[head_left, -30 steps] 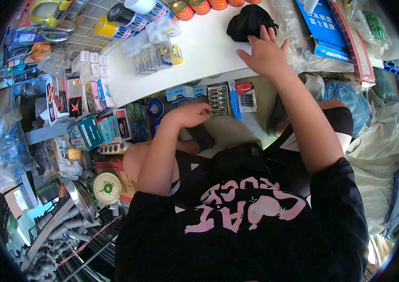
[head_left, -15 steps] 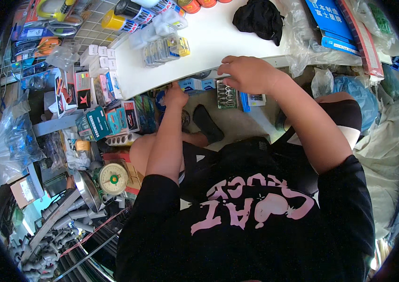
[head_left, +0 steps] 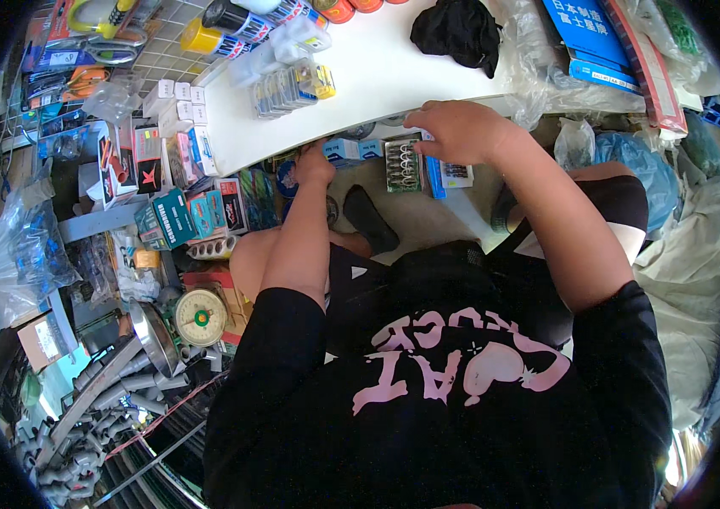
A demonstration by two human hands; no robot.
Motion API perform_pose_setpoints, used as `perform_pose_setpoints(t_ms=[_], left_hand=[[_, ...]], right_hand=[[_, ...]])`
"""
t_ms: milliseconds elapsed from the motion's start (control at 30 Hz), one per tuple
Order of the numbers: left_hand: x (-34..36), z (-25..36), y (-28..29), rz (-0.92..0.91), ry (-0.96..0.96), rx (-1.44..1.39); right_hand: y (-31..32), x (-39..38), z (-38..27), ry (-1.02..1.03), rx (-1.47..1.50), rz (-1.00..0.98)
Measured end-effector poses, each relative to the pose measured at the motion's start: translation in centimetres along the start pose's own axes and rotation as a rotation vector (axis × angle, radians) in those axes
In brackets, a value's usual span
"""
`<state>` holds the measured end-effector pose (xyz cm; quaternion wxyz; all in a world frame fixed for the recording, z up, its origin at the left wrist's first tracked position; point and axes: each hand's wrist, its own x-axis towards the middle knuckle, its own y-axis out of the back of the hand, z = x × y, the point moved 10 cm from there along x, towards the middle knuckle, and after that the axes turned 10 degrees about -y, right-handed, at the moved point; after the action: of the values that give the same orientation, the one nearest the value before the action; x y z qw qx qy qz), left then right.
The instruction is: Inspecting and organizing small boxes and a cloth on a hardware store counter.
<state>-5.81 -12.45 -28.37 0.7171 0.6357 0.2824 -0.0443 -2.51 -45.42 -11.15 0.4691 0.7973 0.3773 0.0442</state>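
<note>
My left hand (head_left: pixel 316 165) reaches to the front edge of the white tabletop (head_left: pixel 360 85), beside a round blue-labelled item (head_left: pixel 287 178) and small blue-and-white boxes (head_left: pixel 344 151). Its fingertips are hidden, so any hold cannot be made out. My right hand (head_left: pixel 467 132) hovers at the same edge, fingers bent and apart, with nothing visible gripped. Just below its fingers is a green card pack of metal hooks (head_left: pixel 403 166). Beside that stand a blue flat pack (head_left: pixel 434 176) and a pale card with small dark pieces (head_left: pixel 457 176).
On the tabletop lie spray cans (head_left: pixel 237 24), clear small packs (head_left: pixel 279 92) and a black cloth item (head_left: pixel 457 36). Boxed goods (head_left: pixel 165 220), a dial scale (head_left: pixel 200 317) and grey pipe fittings (head_left: pixel 71 454) crowd the left. Plastic bags (head_left: pixel 644 174) sit at right.
The whole view has shifted slightly. My right hand has moved a little right and down, uncovering more of the packs' tops. My left hand stays at the table edge.
</note>
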Motion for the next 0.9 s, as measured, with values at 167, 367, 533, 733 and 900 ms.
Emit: perform_pose_setpoints(t_ms=[167,367,533,733,900], left_hand=[[0.6,0.4,0.0,-0.026,0.000,0.080],[0.4,2.2,-0.2,-0.011,-0.119,0.164],[-2.7,3.7,0.3,-0.023,-0.224,0.067],[-5.6,5.4,2.5,0.004,-0.324,-0.034],[-7.3,5.1,4.0,-0.013,-0.339,-0.358]], right_hand=[[0.5,-0.6,-0.2,-0.032,-0.030,-0.023],[1.3,-0.6,0.5,-0.008,-0.019,0.023],[0.9,-0.5,1.7,-0.013,-0.049,0.054],[-1.7,0.1,2.3,-0.010,-0.028,-0.012],[-4.6,0.5,0.8,-0.003,-0.014,-0.208]])
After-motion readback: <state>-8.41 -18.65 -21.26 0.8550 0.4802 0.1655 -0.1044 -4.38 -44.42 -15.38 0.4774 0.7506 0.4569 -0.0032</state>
